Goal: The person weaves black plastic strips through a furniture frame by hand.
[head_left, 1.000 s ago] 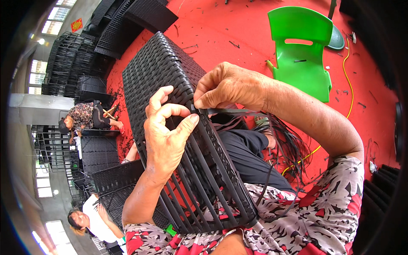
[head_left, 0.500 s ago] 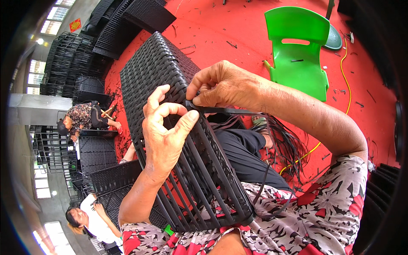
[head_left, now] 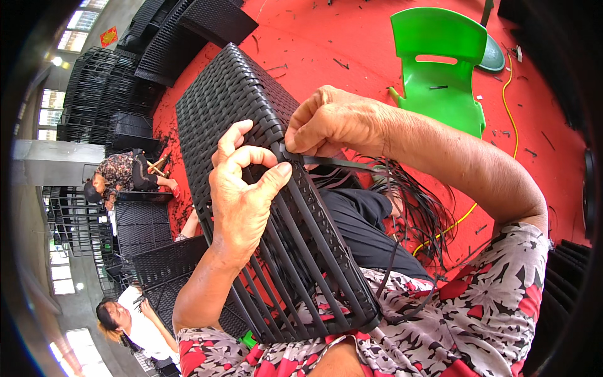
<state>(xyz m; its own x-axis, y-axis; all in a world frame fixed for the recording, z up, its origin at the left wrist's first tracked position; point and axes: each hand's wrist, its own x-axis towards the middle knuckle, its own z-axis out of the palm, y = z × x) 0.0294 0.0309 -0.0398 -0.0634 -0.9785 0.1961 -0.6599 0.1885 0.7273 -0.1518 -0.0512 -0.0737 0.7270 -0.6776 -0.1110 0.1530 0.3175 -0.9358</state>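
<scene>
A black frame of woven plastic wicker [head_left: 220, 100] leans across my lap. Its upper part is closely woven, while bare bars with gaps between them show lower down. My right hand [head_left: 336, 122] pinches a flat black plastic strip [head_left: 339, 164] at the frame's edge, where the weaving ends. Just left of it, the thumb and forefinger of my left hand [head_left: 242, 195] close on the strip at that same edge, with its other fingers curled and raised. The fingers hide the exact point of grip. From the edge, the strip trails off to the right.
A bundle of loose black strips [head_left: 427, 207] hangs right of my knee. A green plastic chair [head_left: 443, 88] and a yellow cord [head_left: 509, 107] are on the red floor, among scraps. Stacked black woven panels [head_left: 163, 47] stand far left. Two people [head_left: 119, 173] sit at the left.
My right hand has shifted slightly right and its fingers have closed further over the strip at the edge. The left hand stays nearly in place.
</scene>
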